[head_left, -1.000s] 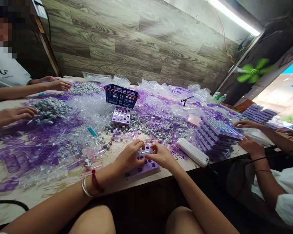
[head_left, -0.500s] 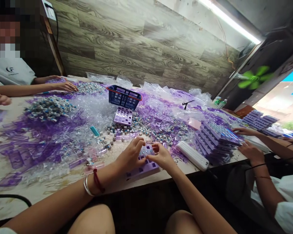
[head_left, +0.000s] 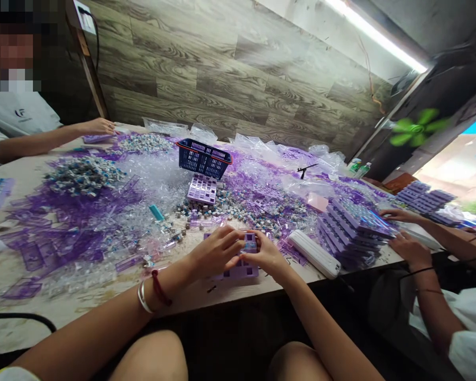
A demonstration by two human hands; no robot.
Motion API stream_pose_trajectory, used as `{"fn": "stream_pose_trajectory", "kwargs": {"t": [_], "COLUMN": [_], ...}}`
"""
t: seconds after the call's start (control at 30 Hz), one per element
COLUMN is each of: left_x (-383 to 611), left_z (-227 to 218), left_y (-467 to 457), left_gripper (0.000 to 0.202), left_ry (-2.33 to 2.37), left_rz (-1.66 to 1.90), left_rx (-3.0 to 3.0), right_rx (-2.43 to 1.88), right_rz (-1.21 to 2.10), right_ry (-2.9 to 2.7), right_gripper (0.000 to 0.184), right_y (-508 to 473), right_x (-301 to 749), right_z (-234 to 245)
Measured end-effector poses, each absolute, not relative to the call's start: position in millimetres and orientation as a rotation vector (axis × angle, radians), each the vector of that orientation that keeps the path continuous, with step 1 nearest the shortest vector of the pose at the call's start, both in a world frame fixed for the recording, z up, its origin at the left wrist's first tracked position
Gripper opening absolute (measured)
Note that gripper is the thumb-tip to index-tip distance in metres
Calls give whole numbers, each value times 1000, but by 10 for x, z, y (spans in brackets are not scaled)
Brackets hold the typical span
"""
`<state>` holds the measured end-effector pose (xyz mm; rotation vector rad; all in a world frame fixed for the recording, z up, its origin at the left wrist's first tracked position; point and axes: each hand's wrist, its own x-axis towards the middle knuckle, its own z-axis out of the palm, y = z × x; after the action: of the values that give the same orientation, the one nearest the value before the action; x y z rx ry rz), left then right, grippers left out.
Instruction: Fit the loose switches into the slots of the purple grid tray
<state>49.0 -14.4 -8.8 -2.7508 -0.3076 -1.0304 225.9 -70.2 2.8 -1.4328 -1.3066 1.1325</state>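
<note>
A light purple tray with square openings (head_left: 241, 271) lies at the table's front edge, partly hidden under my hands. My right hand (head_left: 267, 255) curls its thumb and fingers around a small clear plastic piece with a bluish tint (head_left: 249, 246), just above the tray. From the other side my left hand (head_left: 216, 251), with a silver bangle and a red cord at its wrist, brings its bent fingers and thumb against the same piece. The fingertips partly cover it, so its exact shape cannot be made out.
A second purple tray (head_left: 202, 189) leans by a dark blue basket (head_left: 204, 160). Heaps of grey-blue small parts (head_left: 85, 174) and purple clear pieces spread around. At right are a white oblong case (head_left: 314, 253), stacked purple trays (head_left: 351, 230) and a co-worker's hands (head_left: 410, 247). Another person sits at left.
My hands have come slightly lower and closer around the clear piece, and the tray beneath has shifted or turned a little. The co-worker at left has moved their hands.
</note>
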Motion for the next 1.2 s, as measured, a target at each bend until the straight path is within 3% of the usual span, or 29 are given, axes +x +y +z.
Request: {"fn": "stream_pose_trajectory", "kwargs": {"t": [0.8, 1.0, 1.2], "left_x": [493, 458, 436], "left_z": [-88, 7, 0], "left_y": [-174, -166, -115], "left_gripper": [4, 51, 54], "left_ry": [-292, -675, -731], "left_rz": [-1039, -1144, -1049], "left_rx": [-2805, -2771, -2776], "right_rx": [-1438, -1351, -1329], "right_rz": [1011, 941, 827], "right_ry": [-1328, -1409, -1527], "right_gripper": [50, 50, 51], "right_y": [-723, -774, -816], "right_x": [2202, 2170, 2178], "right_z": [3, 119, 100]}}
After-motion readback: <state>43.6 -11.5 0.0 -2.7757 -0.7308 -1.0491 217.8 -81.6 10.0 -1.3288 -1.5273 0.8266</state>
